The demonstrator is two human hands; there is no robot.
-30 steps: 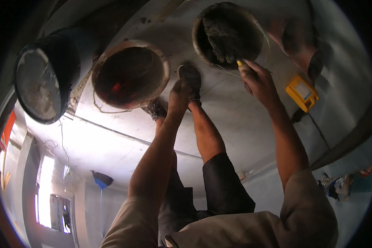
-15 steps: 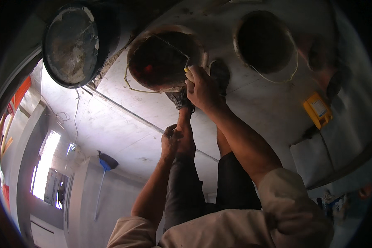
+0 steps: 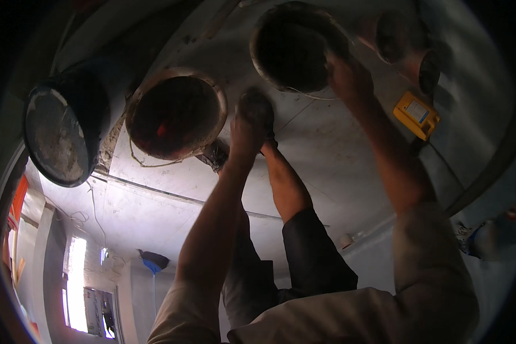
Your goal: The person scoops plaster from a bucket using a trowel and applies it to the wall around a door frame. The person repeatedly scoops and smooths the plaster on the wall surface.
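Observation:
My right hand [image 3: 351, 79] reaches to the near right rim of a dark bucket [image 3: 259, 60]. Its fingers look curled, but shade and blur hide what they hold, if anything. My left hand [image 3: 248, 133] hangs in front of my right shoe [image 3: 257, 106], its fingers too dark to make out. Left of it stands a second bucket [image 3: 215, 94] with a worn, pale rim and a wire handle hanging down its near side. Something dark with a red spot shows inside that bucket. The trowel-like tool with the yellow-ended handle does not show now.
A big black tub [image 3: 54, 135], crusted with pale residue, stands at far left. On the right are a yellow jerrycan [image 3: 417, 114] and two reddish round containers [image 3: 424, 70]. A blue broom [image 3: 153, 264] leans by the wall. A dark strip [image 3: 149, 186] crosses the pale floor.
My right hand has moved right, from beside the left bucket to the right bucket. My left hand has come up and forward to my shoe. The view has shifted to the right.

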